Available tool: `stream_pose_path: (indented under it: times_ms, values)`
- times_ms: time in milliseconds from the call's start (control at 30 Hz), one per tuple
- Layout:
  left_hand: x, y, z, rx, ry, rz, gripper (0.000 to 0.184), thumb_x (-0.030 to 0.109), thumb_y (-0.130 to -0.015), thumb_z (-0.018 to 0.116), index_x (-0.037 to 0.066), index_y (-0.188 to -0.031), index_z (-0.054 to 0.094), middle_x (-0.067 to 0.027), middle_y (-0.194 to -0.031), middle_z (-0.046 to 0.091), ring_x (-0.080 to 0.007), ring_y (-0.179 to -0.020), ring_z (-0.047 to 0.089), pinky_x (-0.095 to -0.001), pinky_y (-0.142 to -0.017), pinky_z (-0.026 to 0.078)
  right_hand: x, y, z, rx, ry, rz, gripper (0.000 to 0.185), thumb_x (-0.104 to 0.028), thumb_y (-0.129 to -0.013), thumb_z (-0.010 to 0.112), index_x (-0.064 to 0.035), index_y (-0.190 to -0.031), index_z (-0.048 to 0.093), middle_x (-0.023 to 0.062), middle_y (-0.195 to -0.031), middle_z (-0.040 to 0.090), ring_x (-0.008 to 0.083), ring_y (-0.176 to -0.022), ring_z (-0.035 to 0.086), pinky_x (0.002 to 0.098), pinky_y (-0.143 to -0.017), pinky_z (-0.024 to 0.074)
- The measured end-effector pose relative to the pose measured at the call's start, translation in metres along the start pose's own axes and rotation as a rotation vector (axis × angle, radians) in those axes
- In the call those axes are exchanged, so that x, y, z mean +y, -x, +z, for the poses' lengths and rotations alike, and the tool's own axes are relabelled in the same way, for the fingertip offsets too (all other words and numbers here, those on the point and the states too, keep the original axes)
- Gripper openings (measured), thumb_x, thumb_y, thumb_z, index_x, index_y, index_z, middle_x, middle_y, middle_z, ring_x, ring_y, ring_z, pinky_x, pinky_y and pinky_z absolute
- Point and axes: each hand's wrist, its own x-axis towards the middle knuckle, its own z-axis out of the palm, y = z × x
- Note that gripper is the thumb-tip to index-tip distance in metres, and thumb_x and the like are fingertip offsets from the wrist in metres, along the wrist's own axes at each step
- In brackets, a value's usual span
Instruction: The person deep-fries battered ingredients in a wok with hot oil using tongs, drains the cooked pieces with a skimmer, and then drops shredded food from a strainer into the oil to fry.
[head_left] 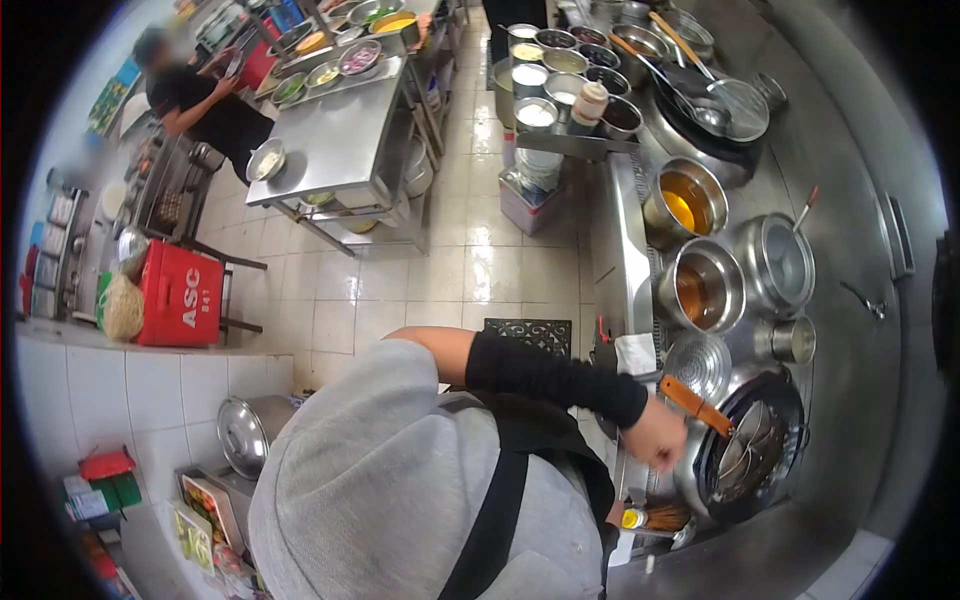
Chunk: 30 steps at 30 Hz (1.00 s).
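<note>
We looked down on our left hand [655, 438], which poked out of a long black sleeve [560, 372]. Its fingers were curled near a wooden handle [697, 405] by a big black wok [793, 408], with a wire tool [745, 452] inside. Farther up, we saw one metal pot [714, 190] and another metal pot [729, 285], both with golden liquid in them. A spoon stuck up near a shiny lid [780, 265]. Across the tile floor [385, 290], a person in black [215, 115] stood near a shiny metal surface [330, 130] with bowls on it. We also saw a red box [180, 300].
</note>
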Motion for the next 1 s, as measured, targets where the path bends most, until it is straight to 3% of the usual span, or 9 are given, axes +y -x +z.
stream_pose_path:
  times_ms: [133,267,400,467,533,600,667,800,1000]
  values:
    - [-0.006,0.069,-0.092,0.678,0.133,-0.036,0.021,0.008,-0.092,0.059,0.002,-0.11,0.068,-0.0101,-0.102,0.072,-0.0214,-0.086,0.069,-0.0351,-0.081,0.055,-0.127,-0.021,-0.03,-0.039,0.023,-0.321,0.021,-0.014,-0.098,0.058,0.0043,-0.098,0.069,0.0079,-0.065,0.065,0.0094,-0.055,0.061,0.0247,-0.051,0.046]
    - [-0.035,0.161,-0.16,1.427,0.816,0.0,0.034,0.002,-0.084,0.066,0.002,-0.118,0.062,-0.0099,-0.1,0.068,-0.0216,-0.09,0.068,-0.0336,-0.075,0.057,-0.289,-0.028,-0.009,-0.043,-0.055,-0.861,0.014,-0.008,-0.096,0.06,0.0036,-0.097,0.067,0.0075,-0.069,0.065,0.0111,-0.058,0.06,0.0272,-0.054,0.0456]
    - [-0.128,0.265,-0.213,2.242,1.047,0.3,0.042,0.001,-0.081,0.058,0.004,-0.123,0.058,-0.0075,-0.095,0.064,-0.0205,-0.072,0.063,-0.03,-0.068,0.055,-0.426,0.003,0.047,-0.226,0.088,-1.282,0.012,-0.003,-0.091,0.062,0.002,-0.102,0.066,0.0113,-0.085,0.063,0.0173,-0.072,0.062,0.0286,-0.065,0.0492]
    - [-0.193,0.326,-0.219,2.371,1.119,0.58,0.038,0.001,-0.081,0.05,0.004,-0.118,0.06,-0.0107,-0.095,0.066,-0.0228,-0.079,0.064,-0.0332,-0.068,0.055,-0.466,0.011,0.1,-0.364,-0.032,-1.331,0.018,-0.005,-0.091,0.062,0.0018,-0.107,0.063,0.0143,-0.094,0.058,0.0245,-0.084,0.062,0.0321,-0.071,0.0504]
    - [-0.299,0.392,-0.229,2.735,0.522,-0.26,0.028,0.005,-0.08,0.051,0.003,-0.104,0.067,-0.0144,-0.096,0.068,-0.029,-0.083,0.066,-0.0381,-0.082,0.054,-0.488,0.008,0.151,-0.151,0.111,-1.519,0.021,-0.007,-0.091,0.062,0.0016,-0.11,0.061,0.0158,-0.099,0.055,0.0289,-0.09,0.06,0.0357,-0.076,0.0504]
    - [-0.268,0.408,-0.207,2.753,0.118,-0.762,0.022,0.008,-0.076,0.056,0.001,-0.092,0.069,-0.0196,-0.095,0.069,-0.0354,-0.087,0.067,-0.0427,-0.09,0.051,-0.507,-0.003,0.184,-0.058,0.216,-1.585,0.023,-0.008,-0.091,0.062,0.0015,-0.112,0.06,0.0167,-0.102,0.053,0.0327,-0.094,0.058,0.0394,-0.081,0.0499]
    - [-0.286,0.451,-0.189,2.741,0.107,-0.788,0.028,0.01,-0.071,0.059,0.002,-0.096,0.068,-0.0206,-0.093,0.068,-0.037,-0.097,0.064,-0.0438,-0.092,0.05,-0.522,-0.015,0.208,-0.094,0.27,-1.54,0.022,-0.008,-0.091,0.061,0.0013,-0.111,0.06,0.017,-0.103,0.051,0.0359,-0.096,0.056,0.043,-0.086,0.0487]
    - [-0.255,0.502,-0.161,2.257,-0.161,-1.277,0.04,0.011,-0.071,0.064,0.004,-0.11,0.062,-0.021,-0.113,0.06,-0.0394,-0.114,0.056,-0.0455,-0.097,0.048,-0.551,-0.055,0.253,-0.038,0.296,-1.463,0.023,-0.003,-0.089,0.057,0.0038,-0.112,0.058,0.0187,-0.103,0.05,0.0371,-0.097,0.057,0.0451,-0.087,0.0487]
    - [-0.208,0.537,-0.144,1.51,-0.425,-1.559,0.046,0.016,-0.075,0.072,0.01,-0.119,0.058,-0.0179,-0.124,0.051,-0.0401,-0.114,0.056,-0.0503,-0.097,0.049,-0.591,-0.111,0.295,-0.006,0.466,-1.497,0.01,-0.005,-0.084,0.062,0.0033,-0.088,0.061,0.0204,-0.098,0.054,0.038,-0.092,0.059,0.0449,-0.083,0.0513]
